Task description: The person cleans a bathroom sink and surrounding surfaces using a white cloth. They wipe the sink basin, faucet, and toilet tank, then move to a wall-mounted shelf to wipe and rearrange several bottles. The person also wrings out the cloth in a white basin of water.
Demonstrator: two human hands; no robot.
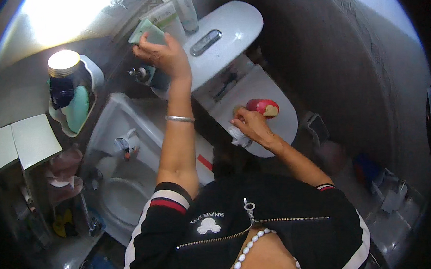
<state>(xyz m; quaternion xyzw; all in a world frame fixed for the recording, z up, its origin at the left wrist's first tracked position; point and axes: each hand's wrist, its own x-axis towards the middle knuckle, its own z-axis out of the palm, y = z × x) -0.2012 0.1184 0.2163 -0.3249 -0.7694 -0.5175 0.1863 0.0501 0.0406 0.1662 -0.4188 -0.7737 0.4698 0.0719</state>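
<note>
My left hand (166,55) is raised over the left end of the toilet tank. Its fingers are closed round a pale green flat tube or packet (147,30); I cannot tell which. Beside it on the tank stand a white-and-green package (167,17) and a clear-and-white tube (187,13). My right hand (254,127) is over the closed toilet lid (285,126), its fingers drawn together. Something small and beige shows at the fingertips, too unclear to name. A red rounded item with a beige heart-shaped end (264,107) lies just beyond this hand. Crumpled white tissue (239,137) is beneath the fingers.
A white washbasin (123,174) with a white mug-like cup (129,138) is at the left. The pump bottle (143,75) stands below my left hand. A wall shelf (97,72) holds a dark jar (62,90) and a mint-green item (78,109). The toilet tank (242,20) is at the back.
</note>
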